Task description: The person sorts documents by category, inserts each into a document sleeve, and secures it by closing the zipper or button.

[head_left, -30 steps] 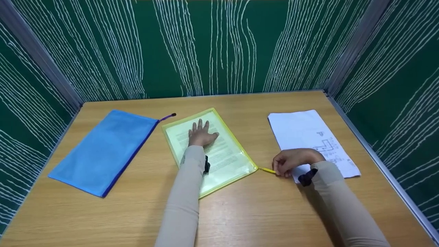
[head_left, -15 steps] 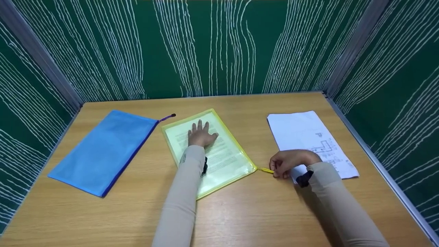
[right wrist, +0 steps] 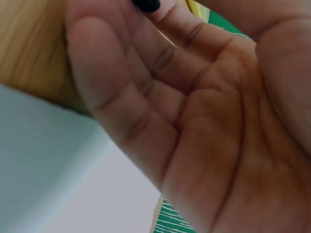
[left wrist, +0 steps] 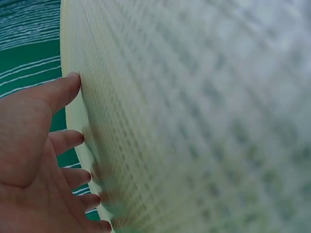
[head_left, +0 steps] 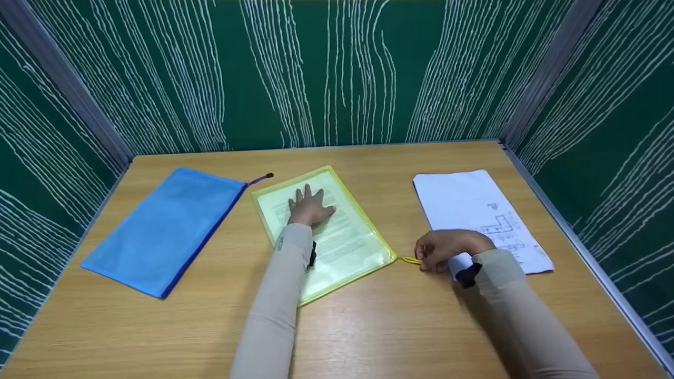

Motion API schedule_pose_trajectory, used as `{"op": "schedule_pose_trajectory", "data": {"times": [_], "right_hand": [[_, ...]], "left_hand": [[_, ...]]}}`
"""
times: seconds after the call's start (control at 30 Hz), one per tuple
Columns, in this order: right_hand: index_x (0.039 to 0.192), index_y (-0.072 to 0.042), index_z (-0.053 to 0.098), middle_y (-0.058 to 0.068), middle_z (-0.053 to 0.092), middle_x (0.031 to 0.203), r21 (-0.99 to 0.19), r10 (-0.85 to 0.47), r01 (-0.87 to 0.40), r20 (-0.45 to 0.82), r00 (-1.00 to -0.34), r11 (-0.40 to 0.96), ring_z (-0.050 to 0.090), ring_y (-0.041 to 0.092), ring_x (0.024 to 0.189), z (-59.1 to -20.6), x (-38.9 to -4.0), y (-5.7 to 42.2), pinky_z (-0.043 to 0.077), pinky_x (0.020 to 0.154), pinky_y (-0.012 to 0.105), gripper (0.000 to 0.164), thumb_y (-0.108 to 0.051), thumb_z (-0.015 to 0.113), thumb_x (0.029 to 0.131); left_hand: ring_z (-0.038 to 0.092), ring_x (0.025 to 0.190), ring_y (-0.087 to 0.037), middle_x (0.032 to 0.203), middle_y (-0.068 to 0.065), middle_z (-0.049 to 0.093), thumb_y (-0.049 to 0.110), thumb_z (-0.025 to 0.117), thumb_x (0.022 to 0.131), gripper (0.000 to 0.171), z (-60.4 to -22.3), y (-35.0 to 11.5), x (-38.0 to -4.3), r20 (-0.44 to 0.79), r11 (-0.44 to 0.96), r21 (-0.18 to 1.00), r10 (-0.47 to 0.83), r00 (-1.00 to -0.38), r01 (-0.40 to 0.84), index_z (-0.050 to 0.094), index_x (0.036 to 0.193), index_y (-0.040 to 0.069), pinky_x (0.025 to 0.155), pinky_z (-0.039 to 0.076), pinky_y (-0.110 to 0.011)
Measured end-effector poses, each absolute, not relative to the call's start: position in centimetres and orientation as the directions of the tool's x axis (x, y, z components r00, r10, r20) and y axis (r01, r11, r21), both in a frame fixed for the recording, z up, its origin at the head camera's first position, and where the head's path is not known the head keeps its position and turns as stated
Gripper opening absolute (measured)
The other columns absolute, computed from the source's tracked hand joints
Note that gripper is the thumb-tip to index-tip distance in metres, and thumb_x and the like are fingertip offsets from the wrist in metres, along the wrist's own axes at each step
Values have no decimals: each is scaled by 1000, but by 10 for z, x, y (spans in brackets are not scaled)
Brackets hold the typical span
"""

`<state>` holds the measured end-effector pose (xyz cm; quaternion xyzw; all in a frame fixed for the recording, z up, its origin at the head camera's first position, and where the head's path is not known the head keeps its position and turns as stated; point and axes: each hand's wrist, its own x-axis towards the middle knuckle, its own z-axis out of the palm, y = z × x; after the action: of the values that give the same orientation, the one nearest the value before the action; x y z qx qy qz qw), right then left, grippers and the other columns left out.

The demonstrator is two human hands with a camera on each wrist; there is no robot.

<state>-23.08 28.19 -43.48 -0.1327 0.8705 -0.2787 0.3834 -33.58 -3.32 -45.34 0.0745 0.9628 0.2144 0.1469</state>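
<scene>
A yellow-edged clear zip pouch point(head_left: 347, 263) with printed sheets inside lies flat at the middle of the table. My left hand point(head_left: 310, 208) rests on its upper part, fingers spread; in the left wrist view those fingertips point(left wrist: 73, 82) touch its textured surface. To the right, my right hand point(head_left: 447, 250) pinches the yellow zipper pull point(head_left: 410, 260) that sticks out from the pouch's near right corner. In the right wrist view a black end piece point(right wrist: 147, 4) shows at the curled fingers point(right wrist: 97, 63). The grip itself is mostly hidden by the hand.
A blue zip pouch point(head_left: 168, 231) with a purple pull point(head_left: 259, 179) lies at the left of the wooden table point(head_left: 358, 337). White papers point(head_left: 453, 197) with drawn diagrams lie at the right, partly under the right hand and wrist. Green panels point(head_left: 358, 79) with white lines surround the table.
My right hand has shifted very slightly left toward the pouch's corner, and the pull looks a little slacker. The left hand stays on the pouch. The head view has shifted slightly.
</scene>
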Motion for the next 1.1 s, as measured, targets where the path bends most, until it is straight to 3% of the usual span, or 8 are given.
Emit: {"op": "schedule_pose_trajectory", "data": {"times": [0.33, 0.6, 0.83, 1.1], "right_hand": [[93, -8, 65, 1, 63, 78, -579, -433, -25, -580, -690, 815, 60, 13, 65, -430, -230, 282, 51, 60, 27, 11, -19, 66, 90], [101, -5, 67, 6, 67, 82, -602, -465, -72, -529, -710, 795, 60, 12, 64, -425, -233, 284, 51, 59, 27, 18, -20, 62, 93], [105, -1, 66, 8, 67, 80, -653, -473, -109, -412, -779, 749, 60, 16, 67, -429, -244, 286, 52, 63, 31, 20, -14, 57, 93], [119, 0, 61, 13, 67, 92, -692, -392, -84, -299, -870, 717, 62, 18, 73, -435, -259, 278, 54, 68, 32, 31, -18, 56, 94]], "left_hand": [[12, 147, -40, 161, -14, 16, 43, 51, 97, 63, -448, -40, -330, -147, 866, 490, 198, -969, 103, 32, 151, 17, 118, 8, -58], [34, 139, -38, 155, -14, 32, 41, 50, 98, 61, -442, -54, -322, -43, 843, 523, 173, -984, 126, 34, 151, 15, 113, 26, -57], [39, 136, -36, 152, -13, 38, 41, 50, 98, 61, -441, -81, -320, -17, 819, 568, 113, -993, 83, 34, 150, 13, 108, 35, -55], [38, 136, -38, 150, -21, 36, 40, 47, 99, 63, -442, -111, -313, -56, 758, 651, 22, -998, -20, 30, 151, 8, 108, 36, -53]]}}
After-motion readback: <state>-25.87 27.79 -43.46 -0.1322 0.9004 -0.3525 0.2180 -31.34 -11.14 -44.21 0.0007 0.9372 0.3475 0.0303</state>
